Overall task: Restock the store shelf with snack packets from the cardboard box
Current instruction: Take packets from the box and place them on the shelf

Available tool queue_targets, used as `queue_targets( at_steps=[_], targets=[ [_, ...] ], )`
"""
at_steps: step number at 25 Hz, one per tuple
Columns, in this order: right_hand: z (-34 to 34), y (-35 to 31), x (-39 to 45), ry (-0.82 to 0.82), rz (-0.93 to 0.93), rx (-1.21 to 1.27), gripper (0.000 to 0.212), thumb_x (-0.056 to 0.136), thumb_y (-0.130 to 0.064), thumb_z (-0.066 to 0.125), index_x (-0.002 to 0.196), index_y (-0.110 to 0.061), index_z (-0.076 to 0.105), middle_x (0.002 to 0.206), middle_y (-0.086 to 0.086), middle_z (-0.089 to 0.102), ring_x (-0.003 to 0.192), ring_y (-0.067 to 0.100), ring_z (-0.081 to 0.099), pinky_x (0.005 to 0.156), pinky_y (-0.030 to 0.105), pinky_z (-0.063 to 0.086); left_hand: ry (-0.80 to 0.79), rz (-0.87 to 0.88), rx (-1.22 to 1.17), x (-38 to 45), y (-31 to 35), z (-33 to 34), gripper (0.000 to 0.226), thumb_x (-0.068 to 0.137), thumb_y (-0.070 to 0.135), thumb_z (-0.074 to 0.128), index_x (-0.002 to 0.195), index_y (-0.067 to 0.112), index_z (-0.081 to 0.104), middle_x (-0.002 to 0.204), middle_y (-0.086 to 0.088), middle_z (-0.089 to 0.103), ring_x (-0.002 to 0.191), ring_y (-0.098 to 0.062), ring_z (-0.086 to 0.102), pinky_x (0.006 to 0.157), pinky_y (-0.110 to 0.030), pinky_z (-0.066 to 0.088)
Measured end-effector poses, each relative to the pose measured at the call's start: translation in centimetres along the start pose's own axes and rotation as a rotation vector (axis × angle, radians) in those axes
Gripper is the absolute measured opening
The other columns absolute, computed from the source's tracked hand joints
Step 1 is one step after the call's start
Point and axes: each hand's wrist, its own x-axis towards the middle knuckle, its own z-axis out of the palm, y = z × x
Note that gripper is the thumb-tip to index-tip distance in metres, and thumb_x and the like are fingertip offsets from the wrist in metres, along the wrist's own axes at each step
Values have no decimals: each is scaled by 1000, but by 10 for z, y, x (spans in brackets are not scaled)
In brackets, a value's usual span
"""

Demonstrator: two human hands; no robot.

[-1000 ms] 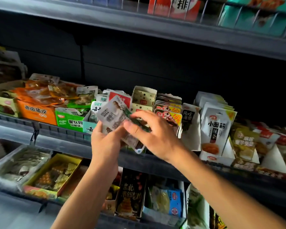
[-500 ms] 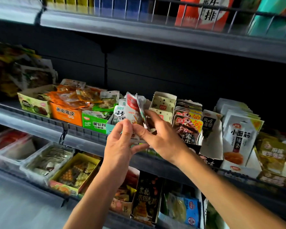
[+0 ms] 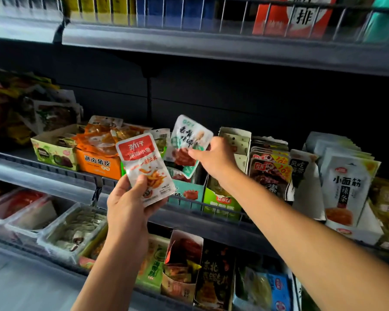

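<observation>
At the middle shelf, the left hand grips a red-topped snack packet upright in front of the shelf edge. The right hand pinches a green-and-white packet, tilted, above the teal display box.

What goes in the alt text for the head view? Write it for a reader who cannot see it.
A person's left hand holds a red-topped snack packet while the right hand pinches a teal-and-white packet over the teal display box on a crowded middle shelf.
</observation>
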Motion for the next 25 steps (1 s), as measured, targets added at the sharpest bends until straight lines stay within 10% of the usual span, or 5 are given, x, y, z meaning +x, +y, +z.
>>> queue_targets(
  at_steps=[9,15,20,25],
  targets=[
    [-5,17,21,-358,-23,-300,29,82,-24,78,104,-11,65,103,3,70,91,21,67,77,34,55,-45,11,52,0,-3,2,21,101,14,52,114,17,67,108,-7,74,94,-24,71,77,-41,58],
    [1,20,6,-109,-155,-328,8,89,-27,69,91,-21,65,89,-5,68,79,17,65,58,25,46,-85,4,76,-1,-12,9,17,99,15,55,110,18,69,100,-4,76,87,-18,73,75,-40,59],
    [-40,22,-33,-35,-101,-206,26,93,-38,64,114,-22,63,94,-15,61,87,7,60,73,27,50,-152,-48,111,-13,-29,36,16,96,17,61,109,17,70,100,-5,77,93,-23,74,74,-38,59],
    [-142,50,-113,-263,9,428,32,97,-40,56,116,-15,65,96,-2,71,59,11,57,46,24,38,-422,-57,210,-64,-57,89,18,94,19,61,106,15,74,98,-8,77,89,-23,74,68,-33,59]
  ],
)
